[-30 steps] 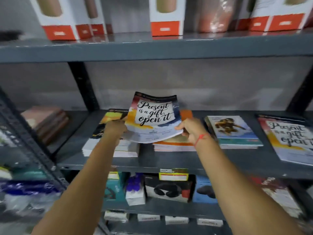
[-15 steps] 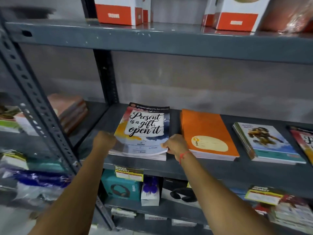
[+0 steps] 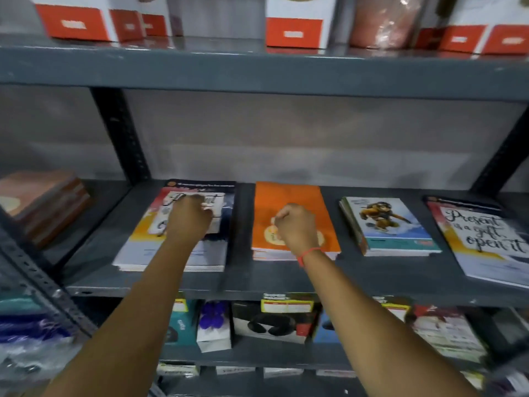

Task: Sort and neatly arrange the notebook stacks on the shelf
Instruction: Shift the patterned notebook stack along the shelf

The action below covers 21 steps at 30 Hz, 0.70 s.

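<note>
Several notebook stacks lie in a row on the grey shelf (image 3: 237, 279). My left hand (image 3: 189, 217) rests with fingers curled on the leftmost stack, topped by a "Present is a gift, open it" notebook (image 3: 183, 250). My right hand (image 3: 294, 227), a red thread at its wrist, sits as a closed fist on the orange notebook stack (image 3: 286, 196). Further right lie a stack with a monkey cover (image 3: 386, 224) and another "Present is a gift" stack (image 3: 483, 242) at the frame's edge. Neither hand grips anything.
A brown stack (image 3: 43, 202) lies on the neighbouring shelf bay to the left, behind a slotted upright (image 3: 37, 279). Orange-and-white boxes (image 3: 294, 27) stand on the shelf above. Boxed goods (image 3: 272, 322) with price tags fill the shelf below.
The "Present is a gift" notebook went from held in both hands to lying on the left stack. My left hand moved onto its cover; my right hand shifted right onto the orange stack.
</note>
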Available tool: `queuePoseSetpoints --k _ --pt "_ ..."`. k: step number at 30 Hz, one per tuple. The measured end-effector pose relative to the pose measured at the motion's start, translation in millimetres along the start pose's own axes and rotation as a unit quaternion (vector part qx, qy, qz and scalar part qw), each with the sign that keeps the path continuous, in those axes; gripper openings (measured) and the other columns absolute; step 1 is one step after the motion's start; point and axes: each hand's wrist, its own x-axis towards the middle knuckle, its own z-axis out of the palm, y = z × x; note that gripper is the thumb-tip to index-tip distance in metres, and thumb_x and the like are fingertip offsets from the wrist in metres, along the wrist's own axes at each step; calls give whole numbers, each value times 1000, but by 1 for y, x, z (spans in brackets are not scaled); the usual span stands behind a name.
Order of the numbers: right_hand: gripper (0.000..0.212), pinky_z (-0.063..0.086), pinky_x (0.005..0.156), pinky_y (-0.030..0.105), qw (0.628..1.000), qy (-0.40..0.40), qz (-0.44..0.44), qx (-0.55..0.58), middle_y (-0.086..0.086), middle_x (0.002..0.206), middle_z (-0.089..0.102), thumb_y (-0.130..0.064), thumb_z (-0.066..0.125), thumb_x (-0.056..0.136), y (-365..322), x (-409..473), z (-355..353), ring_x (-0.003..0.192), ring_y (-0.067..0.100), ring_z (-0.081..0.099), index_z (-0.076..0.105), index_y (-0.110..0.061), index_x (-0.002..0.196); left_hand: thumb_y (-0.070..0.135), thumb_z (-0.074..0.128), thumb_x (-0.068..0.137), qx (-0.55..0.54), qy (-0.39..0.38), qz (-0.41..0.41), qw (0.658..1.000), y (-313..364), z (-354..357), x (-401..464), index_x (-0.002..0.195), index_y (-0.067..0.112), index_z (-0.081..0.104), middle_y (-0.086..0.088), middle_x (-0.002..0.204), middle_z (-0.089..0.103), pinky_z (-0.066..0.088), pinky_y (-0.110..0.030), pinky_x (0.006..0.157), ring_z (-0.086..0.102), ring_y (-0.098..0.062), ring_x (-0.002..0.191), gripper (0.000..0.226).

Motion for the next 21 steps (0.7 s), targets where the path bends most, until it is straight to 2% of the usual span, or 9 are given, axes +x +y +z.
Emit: queuePoseSetpoints --k 2,5,7,8,11,14,16,19,21 --pt "12 55 78 44 998 49 24 23 19 82 70 -10 62 79 29 10 -46 85 36 68 67 -10 69 8 53 83 -81 -9 36 996 57 28 -14 81 1 68 -22 89 70 42 -27 65 61 -28 82 16" --pt "16 56 74 45 992 114 56 13 21 77 67 -8 54 80 84 22 -123 84 40 67 67 -8 70 6 53 86 -212 -88 36 973 148 84 -42 57 25 53 9 63 54 37 -9 55 50 -5 60 34" --pt "21 56 76 42 985 149 89 -6 25 86 70 -7 50 80 119 24 -168 86 39 67 70 -3 75 7 54 85 -247 -158 53 955 194 121 -65 67 22 64 5 70 62 37 -2 49 57 4 61 25" --pt "22 55 76 39 980 164 109 -15 25 91 71 -7 50 81 143 24 -196 88 39 67 71 -2 78 9 54 84 -242 -188 72 949 223 144 -82 80 15 71 -4 82 69 38 -1 51 62 -2 74 18" --pt "20 52 79 33 973 160 168 -17 22 96 68 -8 52 85 201 25 -263 95 35 64 71 0 88 14 54 86 -193 -259 126 938 287 202 -122 97 8 71 -15 107 69 41 -17 73 61 -26 102 21" --pt "33 39 50 16 961 160 225 -22 -2 62 47 -8 51 88 245 24 -313 57 15 48 49 -22 57 17 53 86 -164 -322 131 923 329 243 -147 68 9 62 -18 76 59 36 -27 64 55 -22 75 21" --pt "35 28 45 19 949 187 246 -69 -3 57 40 -9 50 88 270 19 -340 50 11 35 43 -20 56 16 54 85 -155 -337 107 922 348 265 -159 55 9 47 -12 62 45 30 -27 60 43 -20 60 32" --pt "22 43 62 33 930 209 283 -110 26 86 63 -9 46 90 301 6 -366 73 36 56 64 3 90 14 53 85 -119 -346 63 929 363 290 -170 48 9 33 -13 53 32 26 -32 50 34 -21 48 42" --pt "30 47 84 41 922 195 307 -136 29 116 61 -12 45 89 319 0 -379 103 41 57 62 4 109 11 52 84 -99 -335 26 936 372 298 -175 56 3 47 -29 72 56 35 -37 47 49 -27 56 29"
